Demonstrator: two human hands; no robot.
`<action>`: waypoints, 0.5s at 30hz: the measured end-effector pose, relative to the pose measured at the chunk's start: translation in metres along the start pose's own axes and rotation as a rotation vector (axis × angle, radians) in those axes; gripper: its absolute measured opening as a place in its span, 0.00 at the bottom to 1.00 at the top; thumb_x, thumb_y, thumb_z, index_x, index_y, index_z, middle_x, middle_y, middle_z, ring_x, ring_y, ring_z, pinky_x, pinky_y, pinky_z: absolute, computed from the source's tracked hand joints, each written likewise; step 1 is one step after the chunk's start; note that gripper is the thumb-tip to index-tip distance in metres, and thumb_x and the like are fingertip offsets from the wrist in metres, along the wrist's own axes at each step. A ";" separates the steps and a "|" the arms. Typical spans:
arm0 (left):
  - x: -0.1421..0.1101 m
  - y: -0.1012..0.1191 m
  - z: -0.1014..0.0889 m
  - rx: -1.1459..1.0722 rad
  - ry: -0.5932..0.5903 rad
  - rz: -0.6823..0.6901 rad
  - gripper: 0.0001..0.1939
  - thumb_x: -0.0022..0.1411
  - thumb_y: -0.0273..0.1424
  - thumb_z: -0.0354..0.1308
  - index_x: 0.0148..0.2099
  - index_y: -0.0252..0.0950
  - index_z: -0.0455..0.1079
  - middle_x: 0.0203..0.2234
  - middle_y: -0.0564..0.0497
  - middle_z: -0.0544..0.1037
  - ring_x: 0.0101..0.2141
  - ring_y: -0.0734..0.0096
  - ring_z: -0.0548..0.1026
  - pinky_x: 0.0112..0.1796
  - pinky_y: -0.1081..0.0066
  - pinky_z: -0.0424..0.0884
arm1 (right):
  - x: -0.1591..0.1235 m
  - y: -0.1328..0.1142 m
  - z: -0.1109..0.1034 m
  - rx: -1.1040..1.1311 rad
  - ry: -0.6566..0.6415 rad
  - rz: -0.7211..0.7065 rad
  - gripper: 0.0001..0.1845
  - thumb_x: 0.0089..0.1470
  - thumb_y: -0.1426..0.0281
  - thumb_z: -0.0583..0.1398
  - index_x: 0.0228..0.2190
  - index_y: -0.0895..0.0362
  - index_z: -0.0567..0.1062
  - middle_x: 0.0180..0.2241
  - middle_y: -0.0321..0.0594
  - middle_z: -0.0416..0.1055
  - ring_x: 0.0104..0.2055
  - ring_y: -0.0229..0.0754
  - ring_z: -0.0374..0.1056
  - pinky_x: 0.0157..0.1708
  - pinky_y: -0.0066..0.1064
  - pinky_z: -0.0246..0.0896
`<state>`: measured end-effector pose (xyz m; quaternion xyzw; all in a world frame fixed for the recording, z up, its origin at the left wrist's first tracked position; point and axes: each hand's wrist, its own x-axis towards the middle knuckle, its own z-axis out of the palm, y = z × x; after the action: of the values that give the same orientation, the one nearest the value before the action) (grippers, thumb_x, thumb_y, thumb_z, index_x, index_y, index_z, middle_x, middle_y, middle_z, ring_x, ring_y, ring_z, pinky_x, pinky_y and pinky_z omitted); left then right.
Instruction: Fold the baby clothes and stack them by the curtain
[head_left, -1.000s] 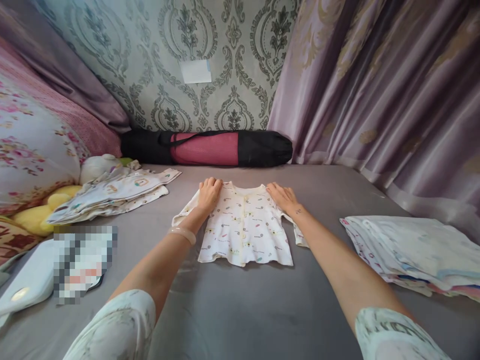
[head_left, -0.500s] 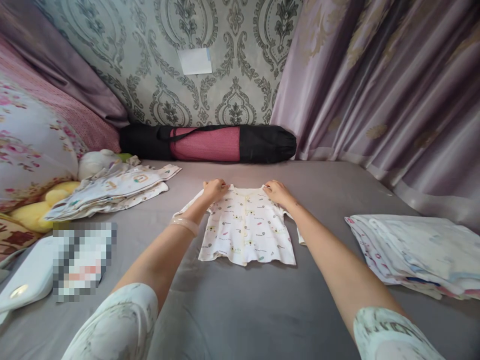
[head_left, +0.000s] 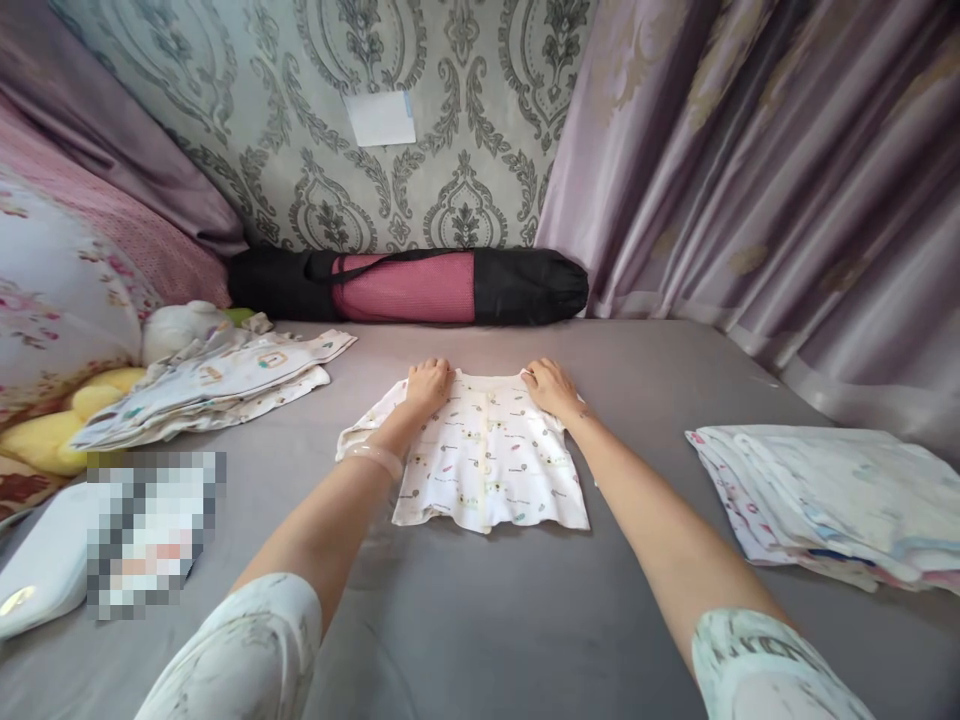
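Observation:
A small white baby shirt (head_left: 493,460) with a scattered print and a pale button strip lies spread flat, its hem toward me. At its left shoulder, beside the neckline, my left hand (head_left: 430,384) has its fingers closed on the cloth. My right hand (head_left: 551,386) grips the other shoulder, thumb near the collar. The left sleeve sticks out beyond my left wrist, which wears a pale bangle (head_left: 373,458). My right forearm covers most of the right sleeve.
Grey bedsheet (head_left: 480,620) lies beneath everything. Folded baby clothes (head_left: 217,385) lie at left by plush toys; another folded stack (head_left: 832,500) is at right. A black and pink rolled bag (head_left: 405,288) lies along the wall. A white object (head_left: 52,550) sits front left.
The view has shifted slightly to the right. Both hands stay at the shirt's shoulders; more of the left sleeve shows spread out, and less of the right sleeve shows.

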<state>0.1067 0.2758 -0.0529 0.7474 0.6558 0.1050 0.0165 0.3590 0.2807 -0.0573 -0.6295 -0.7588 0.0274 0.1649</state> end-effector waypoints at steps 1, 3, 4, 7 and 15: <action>0.000 -0.004 -0.004 -0.011 -0.006 -0.013 0.19 0.69 0.38 0.44 0.54 0.34 0.66 0.50 0.38 0.73 0.52 0.53 0.68 0.50 0.57 0.60 | 0.001 0.005 -0.005 0.059 -0.013 0.003 0.14 0.64 0.66 0.52 0.42 0.58 0.75 0.44 0.46 0.73 0.48 0.44 0.67 0.47 0.31 0.58; -0.004 -0.020 -0.015 -0.053 -0.014 -0.073 0.22 0.68 0.42 0.45 0.57 0.36 0.63 0.51 0.38 0.73 0.53 0.53 0.68 0.52 0.55 0.59 | -0.001 0.020 -0.020 0.178 -0.007 0.043 0.14 0.64 0.67 0.52 0.44 0.58 0.74 0.43 0.45 0.75 0.45 0.41 0.69 0.45 0.29 0.60; -0.007 -0.031 -0.022 -0.081 -0.013 -0.116 0.23 0.67 0.44 0.45 0.58 0.37 0.63 0.51 0.39 0.73 0.53 0.53 0.68 0.52 0.56 0.60 | -0.005 0.029 -0.029 0.224 0.008 0.080 0.13 0.63 0.68 0.53 0.44 0.59 0.74 0.42 0.45 0.76 0.44 0.41 0.70 0.44 0.29 0.61; -0.028 -0.075 -0.040 -0.172 -0.033 -0.287 0.25 0.65 0.46 0.47 0.56 0.35 0.65 0.45 0.41 0.77 0.47 0.56 0.73 0.47 0.62 0.65 | -0.032 0.059 -0.058 0.315 0.004 0.238 0.10 0.60 0.71 0.55 0.41 0.59 0.75 0.39 0.44 0.77 0.39 0.39 0.72 0.40 0.28 0.65; -0.112 -0.134 -0.063 -0.412 -0.106 -0.403 0.31 0.51 0.57 0.54 0.43 0.34 0.72 0.30 0.48 0.77 0.33 0.62 0.75 0.31 0.71 0.67 | -0.128 0.071 -0.089 0.447 -0.339 0.452 0.18 0.54 0.58 0.63 0.39 0.59 0.74 0.34 0.41 0.76 0.27 0.35 0.70 0.24 0.24 0.61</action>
<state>-0.0486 0.1775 -0.0279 0.5875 0.7542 0.1912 0.2226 0.4715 0.1571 -0.0185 -0.7162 -0.5923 0.3325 0.1603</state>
